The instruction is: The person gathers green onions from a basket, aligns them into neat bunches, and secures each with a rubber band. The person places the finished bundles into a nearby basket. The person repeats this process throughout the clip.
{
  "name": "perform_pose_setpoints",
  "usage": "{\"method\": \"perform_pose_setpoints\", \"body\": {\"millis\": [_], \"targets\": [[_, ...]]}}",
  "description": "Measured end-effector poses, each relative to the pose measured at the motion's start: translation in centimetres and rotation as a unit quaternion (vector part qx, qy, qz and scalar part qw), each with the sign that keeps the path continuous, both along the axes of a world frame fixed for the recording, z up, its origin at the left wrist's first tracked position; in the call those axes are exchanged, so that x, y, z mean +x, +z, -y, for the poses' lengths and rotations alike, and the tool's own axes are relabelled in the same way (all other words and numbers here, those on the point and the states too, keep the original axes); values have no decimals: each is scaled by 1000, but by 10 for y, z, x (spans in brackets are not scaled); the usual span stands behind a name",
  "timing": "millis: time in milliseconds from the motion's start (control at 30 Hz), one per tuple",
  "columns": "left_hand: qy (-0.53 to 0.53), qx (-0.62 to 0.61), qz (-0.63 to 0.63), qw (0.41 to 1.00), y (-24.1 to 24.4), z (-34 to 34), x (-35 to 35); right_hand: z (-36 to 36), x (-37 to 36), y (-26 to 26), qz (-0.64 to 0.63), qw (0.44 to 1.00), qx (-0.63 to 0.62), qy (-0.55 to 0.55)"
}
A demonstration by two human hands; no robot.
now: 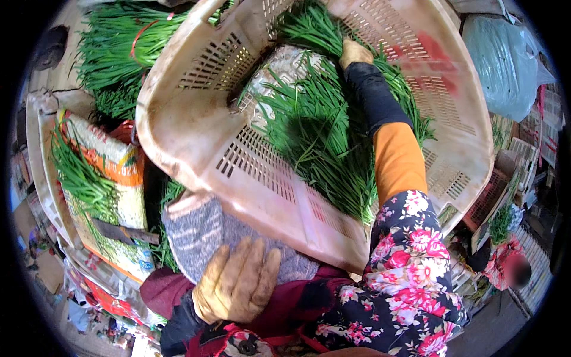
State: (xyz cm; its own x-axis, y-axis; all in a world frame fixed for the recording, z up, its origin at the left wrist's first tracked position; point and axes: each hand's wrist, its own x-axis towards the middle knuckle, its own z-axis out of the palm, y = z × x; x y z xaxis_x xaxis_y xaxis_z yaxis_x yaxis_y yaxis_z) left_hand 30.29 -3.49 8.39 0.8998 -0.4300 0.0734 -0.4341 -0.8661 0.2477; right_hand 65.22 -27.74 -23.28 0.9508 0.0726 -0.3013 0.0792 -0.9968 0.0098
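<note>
A large, dirty white plastic basket (178,147) with slotted walls stands tilted before me. Loose green leafy stalks (321,116), like garlic chives, lie inside it. My right hand (355,53), in a tan glove, reaches deep into the basket and grips a bunch of the stalks (312,33) near the far wall. My left hand (241,283), also gloved, rests with its fingers slightly apart on the grey knitted cloth (196,232) over my lap, below the basket's near rim; it holds nothing that I can see.
A bundle of the same greens (147,40), tied with a red band, lies at upper left. Below it, more greens lie on a printed sack (129,201) beside a dark flat strip. A filled clear plastic bag (502,67) is at upper right. Another person (502,263) sits at far right.
</note>
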Motion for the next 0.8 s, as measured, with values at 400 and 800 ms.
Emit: {"method": "perform_pose_setpoints", "body": {"millis": [400,800], "targets": [[-65,100,-66,991,12,-3,9,10,-11,-2,18,997,-19,74],[-36,84,-79,993,14,10,6,226,-116,104,123,985,-108,-49]]}}
